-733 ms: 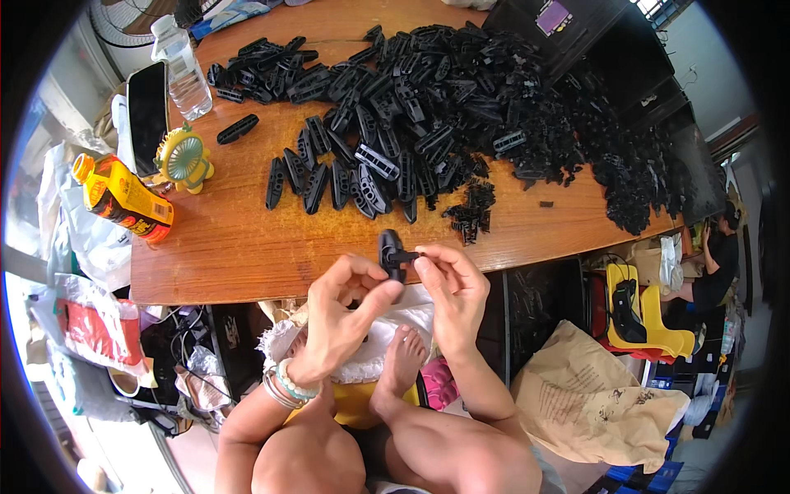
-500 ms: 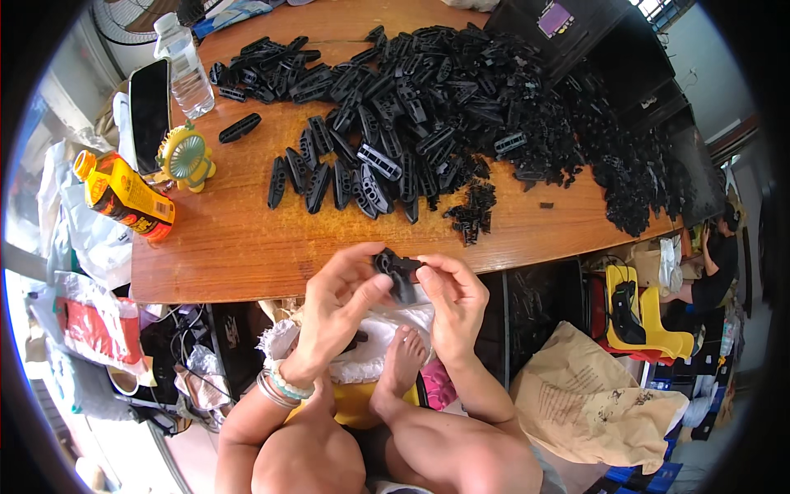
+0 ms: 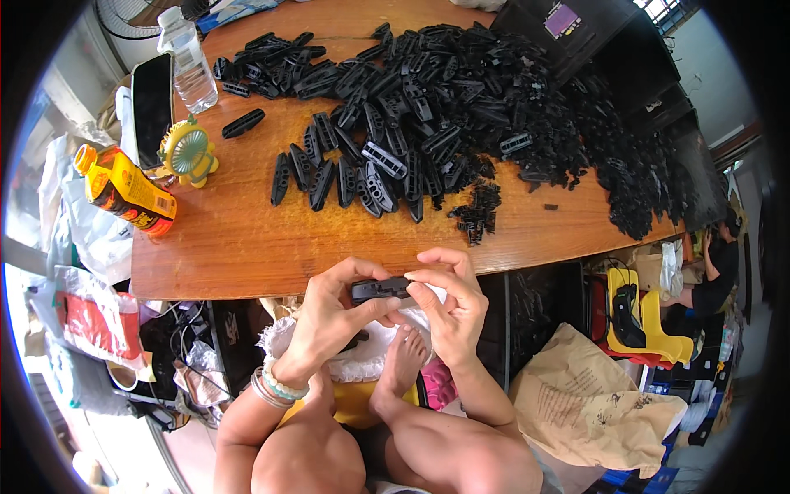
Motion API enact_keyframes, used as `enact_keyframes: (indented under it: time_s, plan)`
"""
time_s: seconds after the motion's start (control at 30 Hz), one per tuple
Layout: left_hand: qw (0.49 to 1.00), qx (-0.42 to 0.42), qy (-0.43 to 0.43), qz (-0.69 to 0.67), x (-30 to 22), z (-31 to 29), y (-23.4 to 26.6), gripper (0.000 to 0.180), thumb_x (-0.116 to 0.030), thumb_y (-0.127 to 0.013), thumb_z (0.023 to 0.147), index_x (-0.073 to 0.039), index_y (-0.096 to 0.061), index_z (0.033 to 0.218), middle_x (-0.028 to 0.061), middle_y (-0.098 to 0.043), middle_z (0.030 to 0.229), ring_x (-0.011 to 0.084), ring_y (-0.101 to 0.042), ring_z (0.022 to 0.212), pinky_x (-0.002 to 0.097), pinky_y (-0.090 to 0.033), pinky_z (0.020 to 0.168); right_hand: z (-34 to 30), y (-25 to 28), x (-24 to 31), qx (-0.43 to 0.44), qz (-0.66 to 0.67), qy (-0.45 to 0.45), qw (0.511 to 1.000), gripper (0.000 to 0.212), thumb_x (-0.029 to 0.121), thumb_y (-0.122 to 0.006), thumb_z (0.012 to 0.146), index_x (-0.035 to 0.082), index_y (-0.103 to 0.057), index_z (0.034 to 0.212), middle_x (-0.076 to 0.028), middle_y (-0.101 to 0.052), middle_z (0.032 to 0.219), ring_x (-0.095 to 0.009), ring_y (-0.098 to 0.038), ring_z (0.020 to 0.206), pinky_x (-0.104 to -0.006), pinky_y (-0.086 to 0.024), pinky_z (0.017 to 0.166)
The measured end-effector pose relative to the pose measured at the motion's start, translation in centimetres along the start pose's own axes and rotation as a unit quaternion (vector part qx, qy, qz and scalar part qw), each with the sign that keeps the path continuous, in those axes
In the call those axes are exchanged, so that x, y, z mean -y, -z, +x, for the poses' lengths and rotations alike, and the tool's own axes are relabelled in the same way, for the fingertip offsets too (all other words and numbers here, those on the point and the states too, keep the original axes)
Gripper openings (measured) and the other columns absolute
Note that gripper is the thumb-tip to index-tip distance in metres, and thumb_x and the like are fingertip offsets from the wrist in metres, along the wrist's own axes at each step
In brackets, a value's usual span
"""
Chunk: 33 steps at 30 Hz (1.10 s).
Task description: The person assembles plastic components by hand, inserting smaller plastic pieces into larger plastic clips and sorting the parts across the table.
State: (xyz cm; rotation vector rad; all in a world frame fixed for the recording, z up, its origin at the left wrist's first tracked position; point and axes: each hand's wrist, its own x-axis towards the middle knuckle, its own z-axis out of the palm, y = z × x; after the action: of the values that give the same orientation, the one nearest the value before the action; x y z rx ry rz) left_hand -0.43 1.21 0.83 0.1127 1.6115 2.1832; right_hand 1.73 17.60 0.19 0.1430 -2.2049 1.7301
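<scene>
While white cloth (image 3: pixel 362 368) bunches below beside a bare foot (image 3: pixel 402 362), L hand (image 3: pixel 336 303) grips a black plastic part (image 3: pixel 377 289) by its L end, approx. level, near the front edge of the tabletop (image 3: pixel 239 263); R hand (image 3: pixel 451 311) pinches w/ thumb & index at its R end, can't tell if a smaller pc's in there too. Beyond: small clump of black clips (image 3: pixel 479 207), then long black pcs (image 3: pixel 415 99) heaped far & R. Over L, going back: orange-yellow bottle (image 3: pixel 127 193), mini fan (image 3: pixel 186 152), phone (image 3: pixel 153 107), clear bottle (image 3: pixel 191 70).
</scene>
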Motion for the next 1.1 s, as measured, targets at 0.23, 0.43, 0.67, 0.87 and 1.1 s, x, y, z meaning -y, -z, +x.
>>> enact_keyframes:
  time_s: [0.23, 0.43, 0.67, 0.87, 1.1]
  plan:
    - [1.0, -0.01, -0.01, 0.024, -0.1, -0.4, 0.5, 0.023, -0.001, -0.061, 0.085, 0.004, -0.055, 0.107, 0.0117, -0.066, 0.089, 0.0143, -0.066, 0.079, 0.0243, -0.053, 0.068, 0.0, -0.4, 0.2, 0.03, -0.016, -0.001, 0.999, 0.027, 0.008, -0.069, 0.077, 0.0, -0.065, 0.102, -0.012, -0.061, 0.103, -0.02, -0.058, 0.094, -0.0288, -0.045, 0.08]
    - [1.0, 0.007, 0.024, 0.011, -0.5, -0.2, -0.1, 0.023, -0.003, -0.061, 0.085, 0.005, -0.058, 0.107, 0.0143, -0.066, 0.095, 0.0156, -0.066, 0.083, 0.0248, -0.052, 0.07, -0.8, 0.5, -0.2, 0.069, 0.009, -0.14, 0.988, 0.029, 0.011, -0.068, 0.081, -0.003, -0.062, 0.106, -0.01, -0.065, 0.085, -0.015, -0.061, 0.079, -0.0256, -0.048, 0.071]
    - [0.832, -0.165, -0.258, 0.463, 0.1, 4.6, 2.9, 0.027, -0.003, -0.064, 0.079, 0.0, -0.057, 0.104, 0.0123, -0.058, 0.089, 0.025, -0.061, 0.077, 0.0344, -0.049, 0.063, -1.0, 4.3, -3.7, 0.293, -0.078, -0.244, 0.921, 0.027, 0.014, -0.07, 0.081, -0.004, -0.065, 0.099, -0.007, -0.067, 0.075, -0.01, -0.062, 0.069, -0.0244, -0.049, 0.062]
    - [0.671, -0.236, -0.298, 0.637, -0.2, 8.7, 4.9, 0.029, -0.001, -0.063, 0.074, 0.001, -0.054, 0.101, 0.0129, -0.05, 0.092, 0.0303, -0.05, 0.09, 0.0391, -0.042, 0.079, 2.0, 4.2, -2.5, 0.11, -0.027, -0.125, 0.986, 0.011, 0.005, -0.058, 0.087, -0.002, -0.063, 0.094, -0.005, -0.065, 0.077, -0.009, -0.061, 0.067, -0.0229, -0.047, 0.058]
    - [0.626, -0.177, -0.331, 0.684, 0.7, 5.9, 4.9, 0.023, 0.0, -0.059, 0.07, 0.001, -0.054, 0.092, 0.0127, -0.05, 0.092, 0.0294, -0.05, 0.088, 0.0385, -0.042, 0.076, 13.7, 7.5, -8.4, -0.012, -0.449, 0.165, 0.878, 0.02, -0.004, -0.06, 0.077, 0.002, -0.066, 0.095, -0.01, -0.061, 0.098, -0.027, -0.055, 0.092, -0.0356, -0.042, 0.085]
